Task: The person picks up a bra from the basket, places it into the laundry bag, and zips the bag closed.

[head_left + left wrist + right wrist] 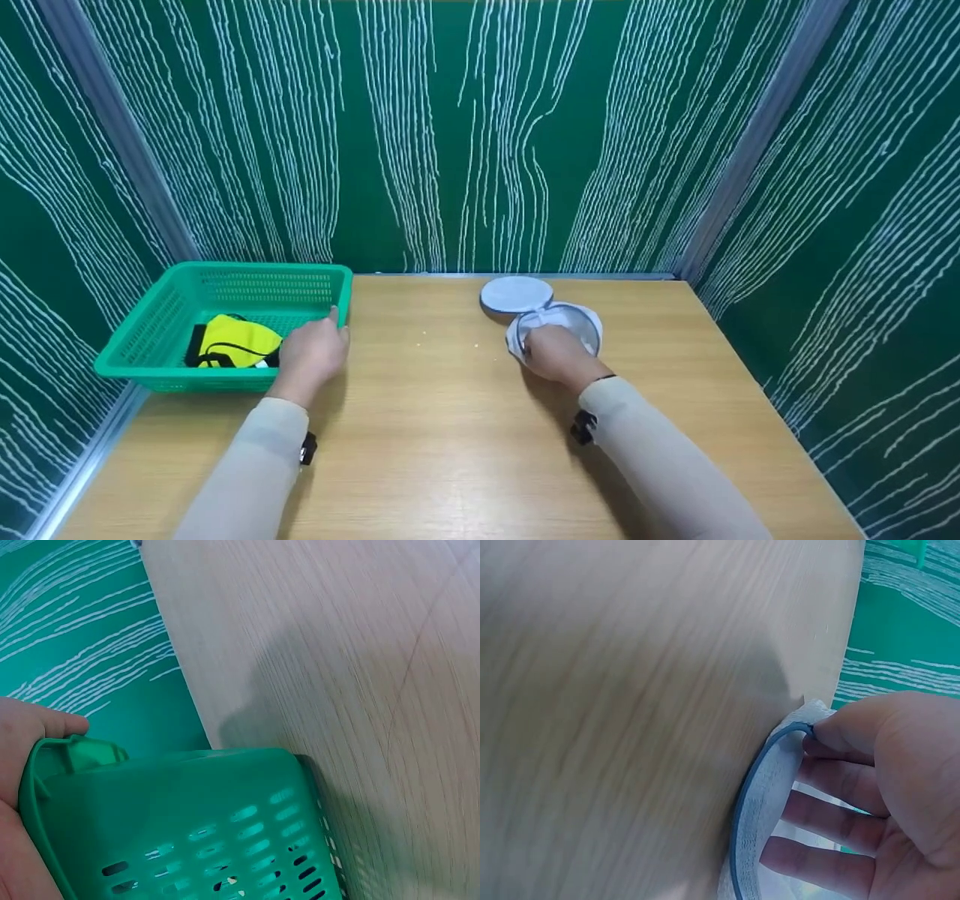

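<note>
Near the back of the table, a round white case with blue-grey edging stands with its round lid folded back behind it. My right hand grips the case's near-left side. In the right wrist view, the thumb meets the edging and the other fingers reach inside the case. My left hand holds the front right corner rim of a green plastic basket. A yellow piece with black cord lies in the basket beside something black.
A few tiny pale crumbs dot the wooden table between the hands. Green walls with white wavy lines enclose the back and both sides. The basket stands close to the left wall.
</note>
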The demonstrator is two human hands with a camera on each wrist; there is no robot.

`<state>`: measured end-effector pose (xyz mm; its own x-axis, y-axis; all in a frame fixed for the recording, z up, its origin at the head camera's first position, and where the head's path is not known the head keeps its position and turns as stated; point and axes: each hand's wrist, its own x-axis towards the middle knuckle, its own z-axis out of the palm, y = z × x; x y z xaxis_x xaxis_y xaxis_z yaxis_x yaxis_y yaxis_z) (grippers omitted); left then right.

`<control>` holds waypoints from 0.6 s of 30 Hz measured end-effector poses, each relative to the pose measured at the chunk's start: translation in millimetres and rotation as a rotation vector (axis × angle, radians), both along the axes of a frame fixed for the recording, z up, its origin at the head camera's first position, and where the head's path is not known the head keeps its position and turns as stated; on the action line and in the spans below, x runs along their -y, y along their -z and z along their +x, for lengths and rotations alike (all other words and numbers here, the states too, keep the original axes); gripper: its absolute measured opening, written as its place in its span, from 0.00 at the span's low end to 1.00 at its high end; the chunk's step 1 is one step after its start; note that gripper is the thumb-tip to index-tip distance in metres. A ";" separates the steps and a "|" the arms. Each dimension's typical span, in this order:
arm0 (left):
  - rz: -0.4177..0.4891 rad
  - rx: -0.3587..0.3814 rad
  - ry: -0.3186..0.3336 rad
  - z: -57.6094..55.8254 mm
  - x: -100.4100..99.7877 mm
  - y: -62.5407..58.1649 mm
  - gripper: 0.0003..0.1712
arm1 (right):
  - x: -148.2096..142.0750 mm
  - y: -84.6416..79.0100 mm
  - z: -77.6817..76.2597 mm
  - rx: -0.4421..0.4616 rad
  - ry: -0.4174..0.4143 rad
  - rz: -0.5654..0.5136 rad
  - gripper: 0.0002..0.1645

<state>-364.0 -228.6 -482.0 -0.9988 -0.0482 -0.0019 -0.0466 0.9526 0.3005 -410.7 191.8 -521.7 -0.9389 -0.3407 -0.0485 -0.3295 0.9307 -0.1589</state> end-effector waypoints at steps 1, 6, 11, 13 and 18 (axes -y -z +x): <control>0.005 0.003 0.003 0.3 0.4 -0.4 0.38 | 1.5 -0.5 0.8 0.002 0.002 0.002 0.17; 0.031 0.021 0.003 2.5 2.7 -1.4 0.38 | 8.8 -0.5 3.5 0.001 -0.013 0.004 0.17; 0.020 0.000 0.005 3.5 3.8 -0.4 0.37 | 15.9 -0.8 5.1 0.002 -0.022 0.002 0.16; 0.017 -0.012 0.008 3.3 3.6 -0.3 0.37 | 18.6 -1.2 5.9 0.003 -0.022 0.003 0.15; 0.018 -0.023 0.005 3.1 2.8 -0.5 0.37 | 25.8 0.2 7.3 -0.013 -0.034 0.006 0.15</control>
<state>-361.0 -231.4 -481.6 -0.9988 -0.0436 0.0204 -0.0348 0.9472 0.3189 -403.3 166.0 -521.8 -0.9274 -0.3720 -0.0390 -0.3628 0.9199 -0.1488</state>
